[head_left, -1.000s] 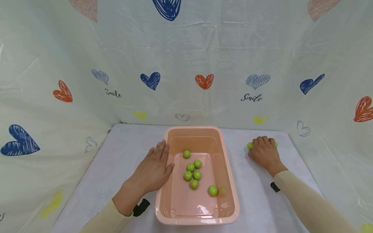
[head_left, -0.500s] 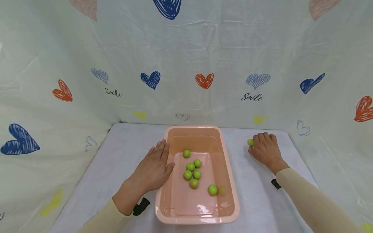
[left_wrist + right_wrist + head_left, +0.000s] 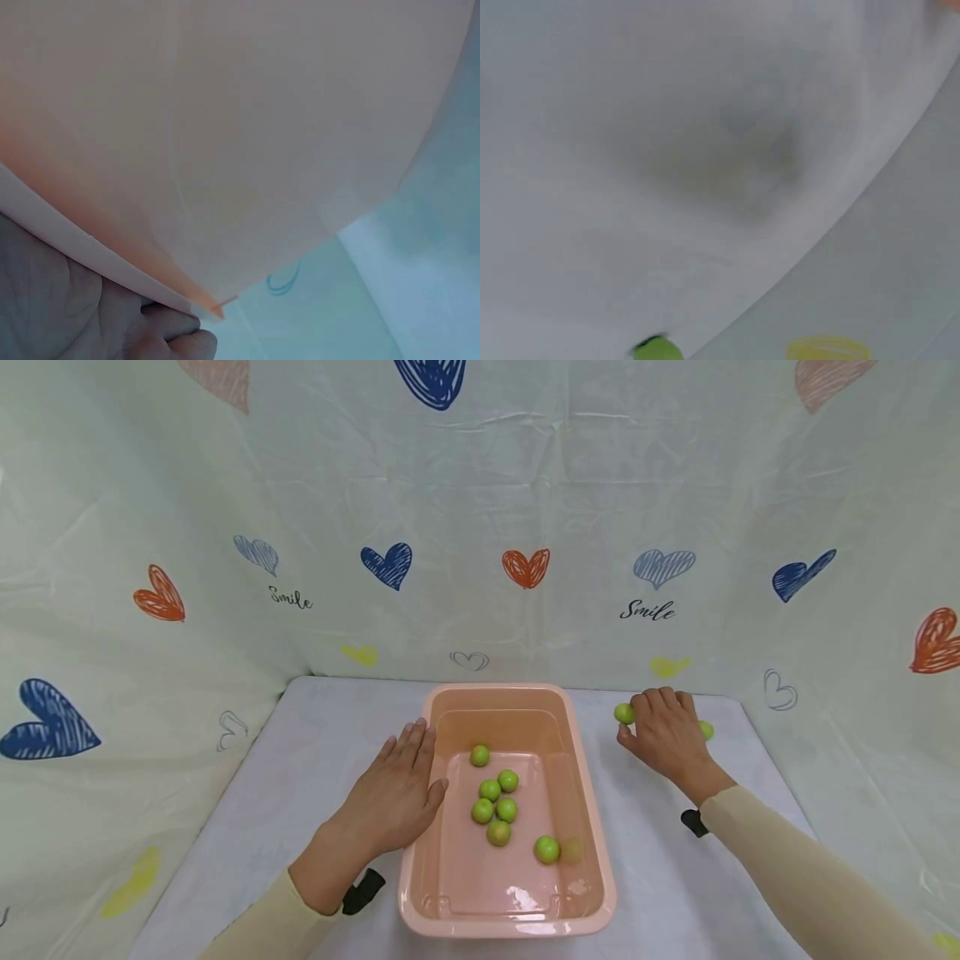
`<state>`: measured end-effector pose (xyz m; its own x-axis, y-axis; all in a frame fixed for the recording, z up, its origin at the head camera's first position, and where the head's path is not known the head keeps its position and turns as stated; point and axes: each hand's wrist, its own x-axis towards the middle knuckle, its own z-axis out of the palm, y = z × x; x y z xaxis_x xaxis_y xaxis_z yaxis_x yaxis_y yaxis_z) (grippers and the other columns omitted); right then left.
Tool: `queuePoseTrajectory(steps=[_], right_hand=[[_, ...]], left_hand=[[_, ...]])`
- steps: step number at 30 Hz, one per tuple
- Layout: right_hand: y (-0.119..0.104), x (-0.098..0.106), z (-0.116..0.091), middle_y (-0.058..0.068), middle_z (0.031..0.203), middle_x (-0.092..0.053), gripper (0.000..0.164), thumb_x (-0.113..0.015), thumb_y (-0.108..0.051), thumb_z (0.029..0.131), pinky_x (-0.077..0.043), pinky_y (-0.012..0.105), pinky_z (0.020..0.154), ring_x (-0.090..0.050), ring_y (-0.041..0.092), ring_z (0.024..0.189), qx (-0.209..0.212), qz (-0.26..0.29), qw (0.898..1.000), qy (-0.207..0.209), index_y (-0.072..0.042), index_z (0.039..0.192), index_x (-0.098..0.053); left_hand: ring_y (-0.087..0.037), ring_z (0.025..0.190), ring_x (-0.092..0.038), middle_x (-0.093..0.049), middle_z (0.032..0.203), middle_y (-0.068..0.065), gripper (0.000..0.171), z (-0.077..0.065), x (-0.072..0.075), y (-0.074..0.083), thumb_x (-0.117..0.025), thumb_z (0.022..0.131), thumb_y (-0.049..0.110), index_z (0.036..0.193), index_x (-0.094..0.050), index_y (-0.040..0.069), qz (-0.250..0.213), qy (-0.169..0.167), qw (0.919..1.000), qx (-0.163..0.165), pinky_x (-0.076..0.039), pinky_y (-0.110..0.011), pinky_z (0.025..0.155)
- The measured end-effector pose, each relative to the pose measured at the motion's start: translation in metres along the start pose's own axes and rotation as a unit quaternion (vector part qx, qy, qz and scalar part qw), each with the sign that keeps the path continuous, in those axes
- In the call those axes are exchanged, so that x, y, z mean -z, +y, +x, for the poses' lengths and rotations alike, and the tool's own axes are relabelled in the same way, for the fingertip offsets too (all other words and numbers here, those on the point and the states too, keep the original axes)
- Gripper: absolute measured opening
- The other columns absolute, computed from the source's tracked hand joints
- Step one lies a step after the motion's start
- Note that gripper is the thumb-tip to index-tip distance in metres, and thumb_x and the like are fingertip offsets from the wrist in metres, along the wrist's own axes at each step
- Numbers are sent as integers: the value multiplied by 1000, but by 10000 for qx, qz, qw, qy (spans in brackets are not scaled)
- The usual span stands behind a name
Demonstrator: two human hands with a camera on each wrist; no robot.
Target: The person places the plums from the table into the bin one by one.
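Note:
My left hand [image 3: 397,789] lies with straight fingers along the left rim of a pink plastic tub [image 3: 510,927]. In the left wrist view its fingers [image 3: 180,334] show against the tub's rim [image 3: 90,259]. Right of the tub, my right hand [image 3: 670,731], raised over the far part of the table, pinches a small round green fruit [image 3: 624,713] between thumb and fingers. A second green fruit [image 3: 707,730] shows just right of that hand, partly hidden by it. Inside the tub lie several more green fruits [image 3: 499,832]. The right wrist view shows one green fruit [image 3: 658,349] at its bottom edge.
A white cloth covers the table [image 3: 337,727]. Behind it and along both sides hangs a pale curtain [image 3: 465,485] printed with hearts and the word "Smile". The tub's right rim [image 3: 583,777] stands between the right hand and the fruits inside.
My right hand has moved left and slightly away from me, carrying the green fruit at its left side. The other fruit has come into view behind it. The left hand and tub stay put.

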<state>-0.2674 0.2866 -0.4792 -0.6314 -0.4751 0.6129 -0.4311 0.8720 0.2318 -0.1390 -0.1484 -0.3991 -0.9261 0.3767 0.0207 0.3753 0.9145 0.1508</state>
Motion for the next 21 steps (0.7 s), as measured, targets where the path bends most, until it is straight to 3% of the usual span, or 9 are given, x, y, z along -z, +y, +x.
queuePoseTrajectory(steps=[21], right_hand=[[-62, 61, 75, 17, 91, -61, 33, -65, -27, 85, -43, 54, 77, -56, 39, 86, 206, 788, 9914, 1025, 2, 101, -60]], left_hand=[[-45, 159, -24, -24, 169, -32, 73, 0, -2, -2, -49, 110, 35, 161, -26, -12, -19, 30, 10000, -86, -26, -59, 128]])
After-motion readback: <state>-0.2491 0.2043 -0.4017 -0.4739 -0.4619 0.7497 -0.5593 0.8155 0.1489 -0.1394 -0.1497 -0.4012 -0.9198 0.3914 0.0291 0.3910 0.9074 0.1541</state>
